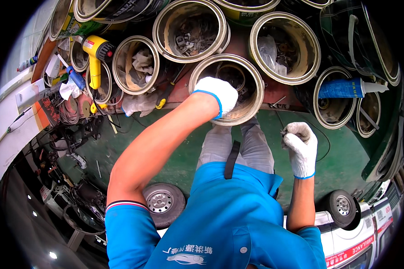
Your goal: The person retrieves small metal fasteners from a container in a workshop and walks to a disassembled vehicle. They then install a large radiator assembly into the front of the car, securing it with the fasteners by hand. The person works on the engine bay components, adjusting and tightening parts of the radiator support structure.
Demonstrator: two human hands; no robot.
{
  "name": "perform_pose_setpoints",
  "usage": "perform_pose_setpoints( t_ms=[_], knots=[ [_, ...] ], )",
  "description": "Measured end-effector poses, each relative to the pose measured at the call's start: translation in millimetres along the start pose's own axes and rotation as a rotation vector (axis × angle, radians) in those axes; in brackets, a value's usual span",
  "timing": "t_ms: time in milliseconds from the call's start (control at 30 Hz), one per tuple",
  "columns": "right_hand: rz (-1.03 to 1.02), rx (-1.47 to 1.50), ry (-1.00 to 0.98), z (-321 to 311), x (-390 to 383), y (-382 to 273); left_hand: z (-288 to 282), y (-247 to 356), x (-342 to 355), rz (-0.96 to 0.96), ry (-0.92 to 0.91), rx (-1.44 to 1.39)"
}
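Observation:
My left hand (pixel 214 96), in a white blue-cuffed glove, reaches into a metal bucket (pixel 256 96) at the centre, over dark contents; its fingertips are hidden, so I cannot tell whether it grips anything. My right hand (pixel 297 145), in a similar glove, is raised below and right of that bucket, its fingers closed around something small and dark that I cannot make out. Behind the central bucket stand a bucket of small metal parts (pixel 188 40) and another with plastic wrapping (pixel 271 56).
A yellow heat gun (pixel 94 58), a blue sealant tube (pixel 341 88) and more buckets (pixel 134 58) crowd the red bench (pixel 274 93). Loose tools and cables lie at left. Below are a green floor (pixel 107 148), a loose wheel (pixel 161 201) and a white vehicle (pixel 354 242) behind me.

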State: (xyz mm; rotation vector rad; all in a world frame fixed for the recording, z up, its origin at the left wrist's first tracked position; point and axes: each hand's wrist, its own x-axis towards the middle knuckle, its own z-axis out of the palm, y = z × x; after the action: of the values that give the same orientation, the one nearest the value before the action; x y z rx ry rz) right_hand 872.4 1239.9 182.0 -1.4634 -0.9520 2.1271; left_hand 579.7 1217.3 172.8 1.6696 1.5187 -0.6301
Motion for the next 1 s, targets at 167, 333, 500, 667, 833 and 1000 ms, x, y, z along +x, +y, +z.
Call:
perform_pose_setpoints(
  t_ms=[167,333,500,667,833,1000],
  knots=[
    [0.006,0.001,0.006,-2.1,-0.1,0.7,15.9,-15.8,22.4,0.046,-0.071,-0.068],
    [-0.006,0.013,-0.004,-3.6,1.8,1.2,24.4,-24.3,36.7,0.037,-0.151,-0.113],
    [-0.009,0.004,-0.002,-5.6,2.4,-0.1,22.0,-23.9,39.9,0.042,-0.199,-0.122],
    [-0.011,-0.006,0.013,-9.2,1.9,-1.8,27.8,-33.8,49.0,0.037,-0.201,-0.189],
    [-0.020,0.007,0.013,-13.4,2.9,-0.9,26.6,-34.1,50.2,-0.003,-0.210,-0.173],
    [-0.030,0.002,0.005,-14.6,3.4,-1.8,16.2,-27.7,44.8,-0.022,-0.228,-0.134]
  ],
)
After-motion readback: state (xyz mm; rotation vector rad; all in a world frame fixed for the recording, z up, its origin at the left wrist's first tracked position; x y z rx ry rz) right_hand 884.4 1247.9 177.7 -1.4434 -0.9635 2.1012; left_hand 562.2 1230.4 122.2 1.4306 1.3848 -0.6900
